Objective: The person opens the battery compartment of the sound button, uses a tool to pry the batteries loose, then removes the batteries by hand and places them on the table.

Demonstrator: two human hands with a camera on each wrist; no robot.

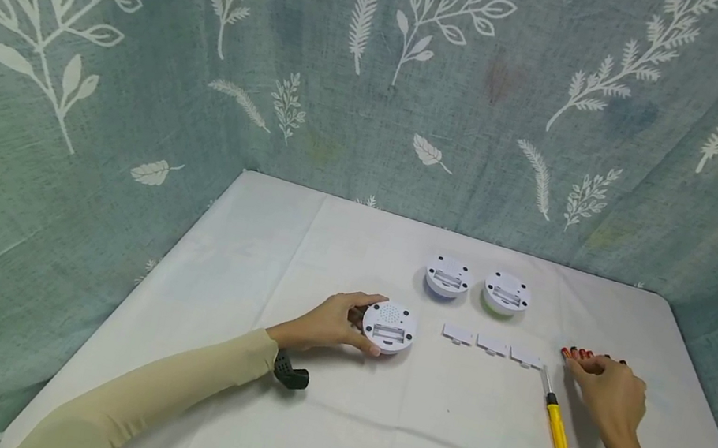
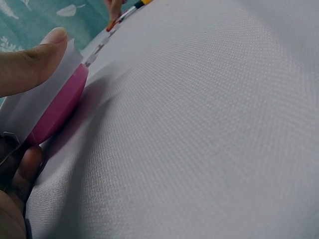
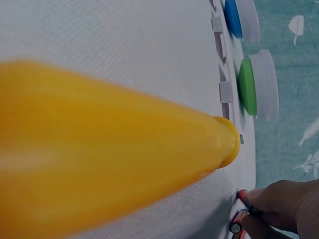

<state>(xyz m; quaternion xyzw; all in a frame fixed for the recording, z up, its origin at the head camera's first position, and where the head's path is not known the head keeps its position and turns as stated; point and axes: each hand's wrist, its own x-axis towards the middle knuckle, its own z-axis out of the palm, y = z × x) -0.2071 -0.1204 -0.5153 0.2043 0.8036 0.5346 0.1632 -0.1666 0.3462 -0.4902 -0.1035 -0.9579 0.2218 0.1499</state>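
Note:
My left hand (image 1: 330,325) holds a round white device (image 1: 390,317) with speaker holes and an uncovered battery compartment facing up; no battery shows in it. In the left wrist view, the thumb lies over the white side, and the device's pink part (image 2: 62,107) faces the table. At the right, my right hand (image 1: 613,393) reaches down to a row of small red-and-black batteries (image 1: 584,353). Its fingertips pinch one battery (image 3: 242,195) in the right wrist view, beside another battery (image 3: 236,227) lying there. The hand covers part of the row.
Two similar devices, one blue-based (image 1: 447,278) and one green-based (image 1: 506,294), lie upturned at the back with open compartments. Three white battery covers (image 1: 492,346) form a row before them. A yellow-handled screwdriver (image 1: 555,428) lies just left of my right hand. Patterned curtains surround the table.

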